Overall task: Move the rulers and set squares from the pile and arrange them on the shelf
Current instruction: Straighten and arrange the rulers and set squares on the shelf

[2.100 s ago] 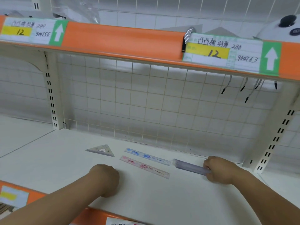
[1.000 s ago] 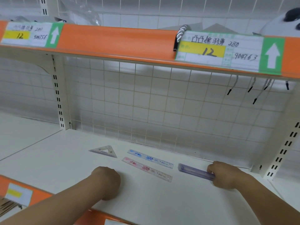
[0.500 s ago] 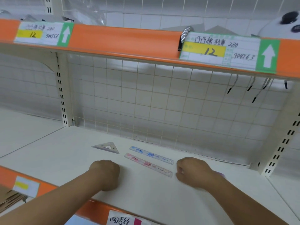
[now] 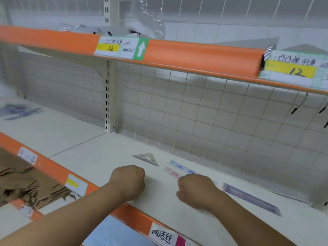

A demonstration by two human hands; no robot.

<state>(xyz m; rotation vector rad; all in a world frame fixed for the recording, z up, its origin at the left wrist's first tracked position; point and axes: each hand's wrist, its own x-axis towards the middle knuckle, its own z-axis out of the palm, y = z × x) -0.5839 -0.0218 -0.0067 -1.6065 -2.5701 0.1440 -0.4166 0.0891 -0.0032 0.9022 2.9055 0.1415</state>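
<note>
1. The left hand is clenched into a fist, holding nothing, and rests on the cream metal shelf
2. The right hand is also clenched, with nothing seen in it, at 3 o'clock from the left and apart from it
3. A clear triangular plastic set square lies flat at 12 o'clock from the left hand
4. A pink patterned plastic ruler and a blue patterned plastic ruler lie side by side at 11 o'clock from the right hand, which hides their near ends
5. A translucent purple plastic ruler lies flat at 3 o'clock from the right hand, untouched
6. A blurred bluish pile sits far off at 10 o'clock
</note>
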